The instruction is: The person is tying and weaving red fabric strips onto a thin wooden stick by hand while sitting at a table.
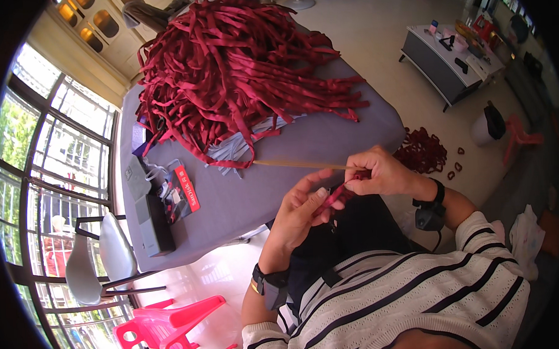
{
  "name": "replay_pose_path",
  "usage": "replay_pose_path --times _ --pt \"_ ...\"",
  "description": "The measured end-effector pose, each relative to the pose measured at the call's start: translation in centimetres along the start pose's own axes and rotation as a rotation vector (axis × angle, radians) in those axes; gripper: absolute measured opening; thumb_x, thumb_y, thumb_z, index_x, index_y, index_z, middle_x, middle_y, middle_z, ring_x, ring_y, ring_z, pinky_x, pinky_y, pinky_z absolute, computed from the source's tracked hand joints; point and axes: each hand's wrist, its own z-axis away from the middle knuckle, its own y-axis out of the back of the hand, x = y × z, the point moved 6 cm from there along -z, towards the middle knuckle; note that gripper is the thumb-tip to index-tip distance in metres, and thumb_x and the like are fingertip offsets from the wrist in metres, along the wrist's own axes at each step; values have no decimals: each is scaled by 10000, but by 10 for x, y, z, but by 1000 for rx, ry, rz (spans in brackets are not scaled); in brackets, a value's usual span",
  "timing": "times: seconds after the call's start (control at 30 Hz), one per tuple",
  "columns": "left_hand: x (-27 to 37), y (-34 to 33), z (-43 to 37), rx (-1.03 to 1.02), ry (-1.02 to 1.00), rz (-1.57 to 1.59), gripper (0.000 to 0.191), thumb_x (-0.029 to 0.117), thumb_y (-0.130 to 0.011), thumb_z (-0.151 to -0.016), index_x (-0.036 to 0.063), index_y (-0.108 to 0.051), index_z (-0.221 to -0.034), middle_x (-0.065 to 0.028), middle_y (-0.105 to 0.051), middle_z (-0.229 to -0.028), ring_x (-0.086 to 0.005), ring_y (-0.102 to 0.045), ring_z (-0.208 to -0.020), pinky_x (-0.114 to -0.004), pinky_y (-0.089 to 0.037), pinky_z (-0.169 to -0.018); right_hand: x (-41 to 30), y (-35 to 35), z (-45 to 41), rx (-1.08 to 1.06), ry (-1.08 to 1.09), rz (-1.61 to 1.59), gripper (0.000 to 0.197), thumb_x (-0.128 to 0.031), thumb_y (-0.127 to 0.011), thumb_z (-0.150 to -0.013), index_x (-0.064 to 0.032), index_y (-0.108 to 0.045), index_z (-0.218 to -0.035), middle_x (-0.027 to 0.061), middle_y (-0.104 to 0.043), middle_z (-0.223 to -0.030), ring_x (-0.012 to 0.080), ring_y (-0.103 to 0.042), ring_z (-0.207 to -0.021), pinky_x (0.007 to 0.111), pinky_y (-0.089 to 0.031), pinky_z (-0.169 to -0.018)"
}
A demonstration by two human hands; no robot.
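Note:
My right hand (377,172) grips a thin wooden stick (307,164) that points left, together with dark red fabric bunched at its near end. In my left hand (304,206) a red fabric strip (329,199) is pinched between thumb and fingers, and it runs up to my right hand. The far tip of the stick is close to the lower edge of a large pile of red fabric strips (223,69) on the cloth-covered table (261,194). Pale grey-blue strips (229,151) stick out from under the pile.
On the table's left lie a grey open case (154,224), a red SanDisk package (186,188) and a white cable (155,170). Small red fabric loops (421,152) lie heaped on the floor at right. A pink plastic stool (173,324) and a grey chair (116,247) stand at lower left.

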Motion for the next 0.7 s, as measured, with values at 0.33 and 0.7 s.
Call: replay_pose_path --times 0.33,0.7 --pt "-4 9 -3 140 -121 -228 234 71 -551 -829 20 -516 -1055 -44 -611 -857 -78 -526 -693 -169 -394 -598 16 -12 1 -91 -104 -441 219 -46 -527 -803 -15 -460 -1010 2 -542 -714 49 -505 -647 190 -412 -601" --pt "25 -19 -10 171 -494 -768 163 119 -550 -840 -1 -569 -949 -30 -577 -836 -116 -532 -833 -238 -409 -768 26 58 47 167 4 -160 89 -19 -600 -775 -23 -533 -833 -2 -560 -792 61 -527 -727 207 -433 -672"
